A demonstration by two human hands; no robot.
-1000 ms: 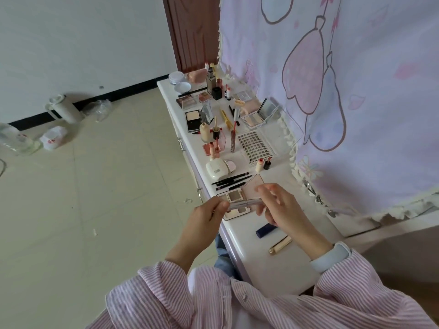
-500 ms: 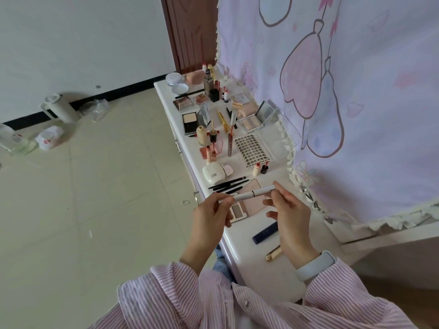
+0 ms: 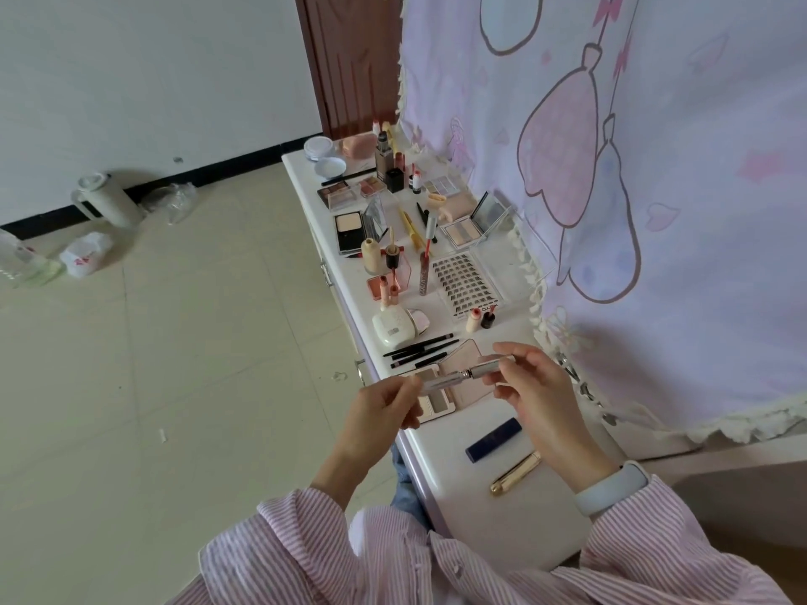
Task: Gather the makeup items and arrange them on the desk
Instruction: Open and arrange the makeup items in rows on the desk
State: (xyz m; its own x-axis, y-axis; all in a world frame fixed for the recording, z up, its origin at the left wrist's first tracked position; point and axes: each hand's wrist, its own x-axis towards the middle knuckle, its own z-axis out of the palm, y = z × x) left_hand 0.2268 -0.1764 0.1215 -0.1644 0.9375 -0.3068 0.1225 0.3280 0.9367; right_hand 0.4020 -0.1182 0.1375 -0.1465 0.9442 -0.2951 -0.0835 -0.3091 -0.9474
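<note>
A slim silver makeup pen point(image 3: 458, 376) hangs above the near part of the white desk point(image 3: 515, 530). My left hand point(image 3: 380, 412) pinches its left end and my right hand point(image 3: 539, 395) pinches its right end. A dark gap shows at the pen's middle, where the two halves are slightly apart. Under the pen lies an open pink palette point(image 3: 454, 386). A dark blue tube point(image 3: 493, 439) and a gold tube point(image 3: 515, 472) lie on the desk near my right wrist. Black pencils point(image 3: 419, 349) lie just beyond the palette.
Farther along the desk stand several palettes, bottles, a lash tray point(image 3: 467, 283) and a white compact case point(image 3: 393, 327). A pink curtain point(image 3: 633, 168) hangs along the desk's right side. On the floor at left are a white jug point(image 3: 105, 203) and plastic bags.
Both hands keep hold of the pen. It has tilted with its right end higher, and a gap has opened at its middle as the two halves come apart.
</note>
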